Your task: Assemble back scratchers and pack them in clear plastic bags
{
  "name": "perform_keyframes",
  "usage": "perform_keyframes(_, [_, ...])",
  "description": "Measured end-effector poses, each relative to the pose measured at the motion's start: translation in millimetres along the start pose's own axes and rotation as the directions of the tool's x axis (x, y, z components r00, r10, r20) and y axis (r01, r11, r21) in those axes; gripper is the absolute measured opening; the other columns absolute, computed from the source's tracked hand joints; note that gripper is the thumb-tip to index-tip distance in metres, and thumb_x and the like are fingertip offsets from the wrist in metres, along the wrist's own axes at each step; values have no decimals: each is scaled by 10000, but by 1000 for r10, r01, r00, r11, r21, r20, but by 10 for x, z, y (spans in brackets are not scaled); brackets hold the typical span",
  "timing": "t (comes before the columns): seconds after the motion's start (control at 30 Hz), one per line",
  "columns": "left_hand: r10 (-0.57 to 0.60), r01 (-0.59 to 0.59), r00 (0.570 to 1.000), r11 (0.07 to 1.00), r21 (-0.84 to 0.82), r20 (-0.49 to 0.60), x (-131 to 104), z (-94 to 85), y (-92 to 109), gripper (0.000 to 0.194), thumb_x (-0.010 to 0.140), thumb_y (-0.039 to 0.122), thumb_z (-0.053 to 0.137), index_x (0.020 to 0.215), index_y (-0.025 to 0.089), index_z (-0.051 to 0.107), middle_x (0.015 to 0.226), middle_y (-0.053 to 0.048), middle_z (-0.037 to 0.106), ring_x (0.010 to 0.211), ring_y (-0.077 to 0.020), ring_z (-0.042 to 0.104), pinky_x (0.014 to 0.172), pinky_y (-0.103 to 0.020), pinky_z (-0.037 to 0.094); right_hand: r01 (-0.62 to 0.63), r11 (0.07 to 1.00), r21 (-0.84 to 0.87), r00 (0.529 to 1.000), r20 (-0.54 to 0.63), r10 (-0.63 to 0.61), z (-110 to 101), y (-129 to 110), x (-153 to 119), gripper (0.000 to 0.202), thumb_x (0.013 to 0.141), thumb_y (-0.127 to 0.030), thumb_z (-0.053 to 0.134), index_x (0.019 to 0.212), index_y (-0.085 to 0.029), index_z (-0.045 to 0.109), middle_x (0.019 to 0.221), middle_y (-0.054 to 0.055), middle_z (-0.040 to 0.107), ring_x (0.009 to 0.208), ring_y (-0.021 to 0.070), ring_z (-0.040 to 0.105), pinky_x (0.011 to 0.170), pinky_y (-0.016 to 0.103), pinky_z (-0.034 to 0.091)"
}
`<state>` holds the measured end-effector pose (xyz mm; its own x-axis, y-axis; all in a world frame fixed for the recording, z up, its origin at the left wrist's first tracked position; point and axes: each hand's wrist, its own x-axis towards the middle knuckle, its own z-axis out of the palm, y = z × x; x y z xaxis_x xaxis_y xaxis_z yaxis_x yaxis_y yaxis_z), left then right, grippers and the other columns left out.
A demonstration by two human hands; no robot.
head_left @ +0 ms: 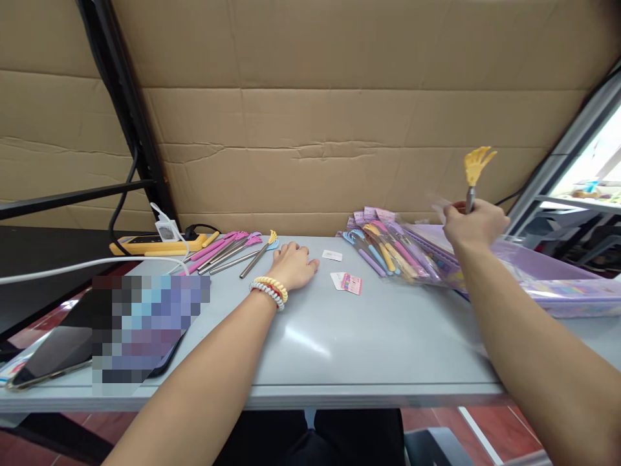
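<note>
My right hand (473, 220) is raised above the right side of the table, closed around the metal shaft of a back scratcher with a yellow hand-shaped head (477, 165). Clear plastic film (439, 204) shows beside its fingers. My left hand (294, 265) lies on the tabletop with its fingers spread and nothing in it. Just left of it are loose telescopic back scratchers (228, 251) in pink, purple, yellow and blue. Two small cards, a white one (332, 255) and a pink printed one (351, 283), lie to its right. Further right is a pile of bagged back scratchers (392, 249).
A purple container (557, 268) with plastic bags stands at the right end. On the left are a yellow power strip (160, 244), a white charger (167, 228) with its cable, and a dark phone (58, 353). Cardboard (310, 116) forms the back wall.
</note>
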<state>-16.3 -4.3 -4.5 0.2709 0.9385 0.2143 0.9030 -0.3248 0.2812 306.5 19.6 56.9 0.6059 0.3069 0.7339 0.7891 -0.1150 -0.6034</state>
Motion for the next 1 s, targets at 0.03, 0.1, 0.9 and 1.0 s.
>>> perform_keyframes(0.03, [1, -2, 1000, 1000, -7, -10, 0, -3, 0, 469, 846, 485, 320, 1098, 180, 570, 1238, -127, 500, 1193, -287, 395, 989, -434, 274, 11, 999, 35, 1000, -1, -10, -58, -93, -26, 159, 650, -227, 584, 741, -150, 690, 633, 54, 632, 618, 173, 565, 662, 292, 405])
perform_keyframes(0.1, [8, -10, 999, 1000, -28, -39, 2, -12, 6, 457, 849, 469, 327, 1110, 176, 561, 1238, -125, 506, 1200, -283, 394, 995, -434, 268, 124, 979, 164, 990, 46, -133, -173, -309, -110, 150, 667, -207, 564, 744, -141, 676, 617, 33, 601, 583, 140, 539, 633, 260, 394])
perform_keyframes(0.9, [99, -224, 966, 786, -576, -240, 92, -86, -166, 173, 749, 274, 591, 809, 200, 735, 860, -36, 717, 790, -176, 625, 724, -275, 466, 696, 593, 405, 400, 467, -789, -13, -706, -1373, 360, 719, -256, 574, 1071, -191, 613, 892, 67, 688, 732, 196, 602, 593, 264, 375])
perform_keyframes(1.0, [20, -177, 976, 662, -728, -219, 102, -161, -263, 152, 698, 290, 654, 770, 174, 720, 852, -57, 714, 783, -173, 624, 721, -281, 467, 705, 658, 265, 487, 494, -721, 25, -615, -1235, 305, 734, -220, 551, 1019, -209, 661, 907, 72, 674, 771, 207, 595, 595, 274, 379])
